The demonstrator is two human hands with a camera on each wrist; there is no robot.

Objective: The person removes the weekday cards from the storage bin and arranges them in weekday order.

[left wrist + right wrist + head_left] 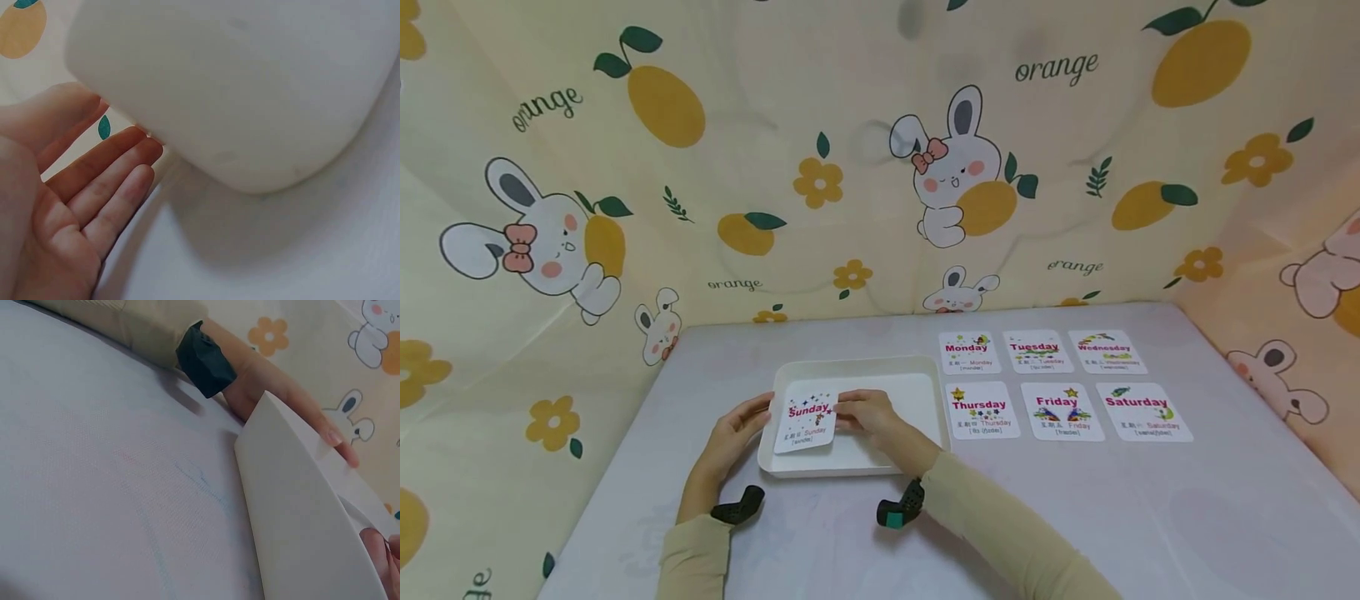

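Note:
A white card printed "Sunday" [808,423] tilts up inside the left part of a shallow white tray [912,408]. My right hand [880,423] pinches the card at its right edge, and part of that grip shows as fingers [377,555] at the lower right of the right wrist view. Against the tray's left side lies my left hand [727,442], its fingertips right at the rim. In the left wrist view, that left hand [94,206] has fairly straight fingers, beside the tray's pale outer wall [237,94].
Right of the tray, several day cards lie face up in two rows: Monday [969,353], Tuesday [1038,352], Wednesday [1108,352] behind; Thursday [982,411], Friday [1062,412], Saturday [1144,412] in front. A patterned cloth backdrop [850,83] borders the white table [1075,500].

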